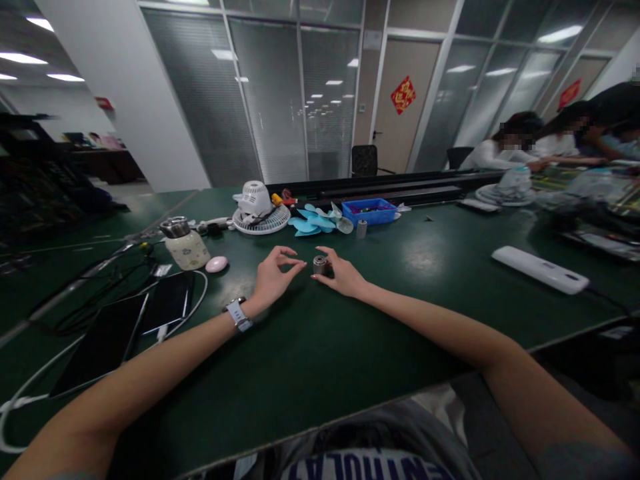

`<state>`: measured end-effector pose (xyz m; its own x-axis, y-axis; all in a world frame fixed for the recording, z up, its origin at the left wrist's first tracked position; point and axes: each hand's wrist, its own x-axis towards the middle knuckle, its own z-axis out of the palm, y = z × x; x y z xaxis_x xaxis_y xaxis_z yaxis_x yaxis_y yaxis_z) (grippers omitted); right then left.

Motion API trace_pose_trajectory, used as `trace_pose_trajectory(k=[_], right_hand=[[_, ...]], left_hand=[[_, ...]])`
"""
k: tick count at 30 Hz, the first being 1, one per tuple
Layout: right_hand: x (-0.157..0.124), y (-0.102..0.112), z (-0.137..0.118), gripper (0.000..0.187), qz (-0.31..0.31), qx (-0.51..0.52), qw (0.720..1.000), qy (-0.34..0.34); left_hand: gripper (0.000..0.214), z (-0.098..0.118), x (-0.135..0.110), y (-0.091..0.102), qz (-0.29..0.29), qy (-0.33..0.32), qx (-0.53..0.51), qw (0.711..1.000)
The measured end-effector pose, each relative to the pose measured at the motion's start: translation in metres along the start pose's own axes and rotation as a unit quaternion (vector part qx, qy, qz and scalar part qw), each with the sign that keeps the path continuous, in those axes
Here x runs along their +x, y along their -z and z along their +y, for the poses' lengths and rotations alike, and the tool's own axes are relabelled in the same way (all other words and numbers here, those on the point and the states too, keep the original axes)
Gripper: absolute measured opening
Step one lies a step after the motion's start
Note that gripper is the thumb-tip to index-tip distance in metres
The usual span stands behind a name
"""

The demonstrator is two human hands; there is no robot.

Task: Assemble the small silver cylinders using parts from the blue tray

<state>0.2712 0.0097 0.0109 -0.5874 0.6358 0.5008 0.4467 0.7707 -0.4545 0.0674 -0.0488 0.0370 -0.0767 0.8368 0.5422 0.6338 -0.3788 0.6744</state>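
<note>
A small grey metal cylinder [320, 265], like a little motor, stands on the dark green table [310, 360]. My right hand [341, 273] holds it between thumb and fingers from the right side. My left hand [274, 275] rests on its wrist just left of the cylinder, thumb and fingertip pinched together; whatever they hold, if anything, is too small to see. A watch [238, 314] is on my left wrist. Behind lie a white fan grille with its motor housing [260, 212] and light blue fan blades [313, 221].
A blue tray [369, 211] and a small silver cylinder [361, 229] sit behind the fan parts. On the left are a flask [185, 243], a pink oval object [217, 264], dark tablets [125, 327] and cables. A white power strip [540, 269] lies right. Other people work at far right.
</note>
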Motion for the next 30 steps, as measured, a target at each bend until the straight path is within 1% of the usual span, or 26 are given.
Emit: trace_pose_trajectory(k=[2,5,7,9,11,14,15,17,20,22,24,26,27,29,30], right_hand=[[0.000,0.001,-0.001,0.075,-0.005,-0.016,1.000,-0.004],[-0.001,0.000,-0.004,0.068,-0.003,-0.051,0.999,-0.001],[-0.002,0.000,-0.002,0.059,0.012,-0.066,0.998,0.009],[-0.002,0.004,0.007,0.054,0.052,-0.071,0.996,0.003],[-0.001,0.015,0.026,0.053,0.116,-0.078,0.989,-0.038],[0.001,0.041,0.071,0.052,0.202,-0.119,0.963,-0.132],[0.003,0.051,0.087,0.052,0.217,-0.140,0.952,-0.165],[0.005,0.067,0.118,0.051,0.225,-0.185,0.929,-0.228],[0.008,0.079,0.150,0.051,0.195,-0.229,0.908,-0.293],[0.008,0.080,0.161,0.051,0.167,-0.241,0.908,-0.298],[0.007,0.079,0.167,0.051,0.147,-0.246,0.915,-0.283],[0.006,0.078,0.166,0.055,0.141,-0.249,0.920,-0.269],[0.005,0.078,0.163,0.060,0.151,-0.253,0.918,-0.264],[0.005,0.078,0.147,0.070,0.202,-0.266,0.909,-0.247],[0.005,0.076,0.135,0.071,0.231,-0.272,0.906,-0.227]], left_hand=[[0.032,-0.011,-0.007,0.006,-0.047,0.041,-0.001,0.998],[0.033,-0.022,-0.012,0.008,-0.102,0.081,-0.014,0.991],[0.033,-0.024,-0.012,0.005,-0.119,0.079,-0.014,0.990],[0.034,-0.023,-0.012,0.003,-0.126,0.064,-0.009,0.990],[0.035,-0.022,-0.012,0.002,-0.130,0.053,-0.003,0.990],[0.037,-0.021,-0.012,0.002,-0.130,0.048,0.012,0.990],[0.039,-0.021,-0.012,0.002,-0.129,0.047,0.015,0.990],[0.039,-0.021,-0.012,0.002,-0.122,0.050,0.014,0.991],[0.031,-0.025,-0.010,0.000,-0.088,0.085,-0.006,0.992],[0.029,-0.029,-0.009,-0.002,-0.056,0.120,-0.022,0.991],[0.031,-0.034,-0.007,-0.004,-0.022,0.144,-0.040,0.989],[0.033,-0.039,-0.006,-0.005,0.022,0.158,-0.058,0.985],[0.034,-0.041,-0.005,-0.005,0.051,0.166,-0.066,0.983],[0.036,-0.043,-0.004,-0.005,0.111,0.185,-0.081,0.973],[0.036,-0.044,-0.003,-0.005,0.133,0.193,-0.089,0.968]])
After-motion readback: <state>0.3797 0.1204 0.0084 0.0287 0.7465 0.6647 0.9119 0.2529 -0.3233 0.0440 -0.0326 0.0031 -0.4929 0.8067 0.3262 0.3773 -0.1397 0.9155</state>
